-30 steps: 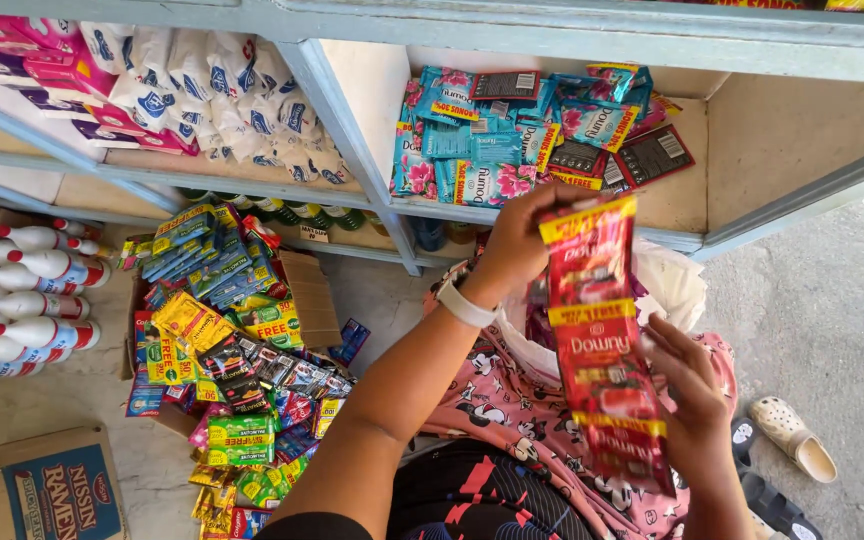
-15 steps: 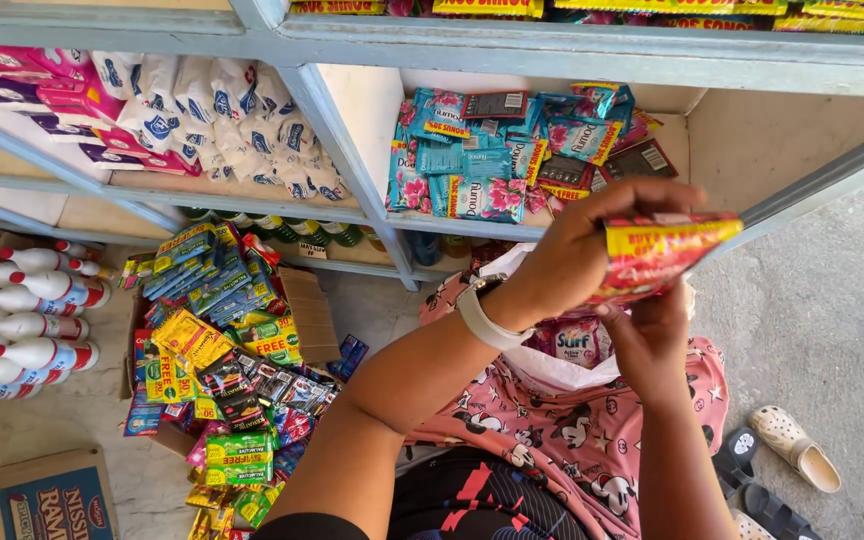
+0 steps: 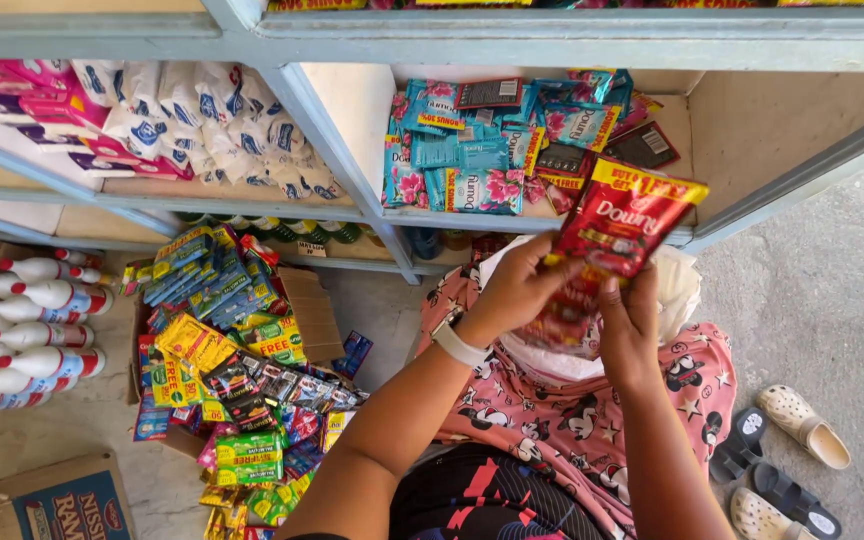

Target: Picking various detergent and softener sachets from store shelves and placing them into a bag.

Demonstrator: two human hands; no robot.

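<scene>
We hold a strip of red sachets (image 3: 620,222) in front of us, lifted to the height of the lower shelf (image 3: 512,222), its top packet with a yellow band tilted toward the right. The lower packets of the strip hang folded between our hands. Our left hand (image 3: 517,288) pinches the strip from the left, fingers curled closed on the packets, a white watch (image 3: 459,345) on its wrist. Our right hand (image 3: 629,320) grips the strip from below, fingers closed around the bunched lower sachets.

Just under the hands lies a white plastic bag (image 3: 674,285) on a lap covered in pink patterned cloth (image 3: 592,420). Behind the strip, the shelf holds blue and dark sachets (image 3: 472,150) standing in a loose heap. To the left, white and pink packets (image 3: 192,120) fill the neighbouring compartment. On the floor at left sits a pile of mixed yellow, blue and green sachets (image 3: 222,340), with white bottles (image 3: 22,330) beside it. Pale sandals (image 3: 802,425) lie on the concrete at right.
</scene>
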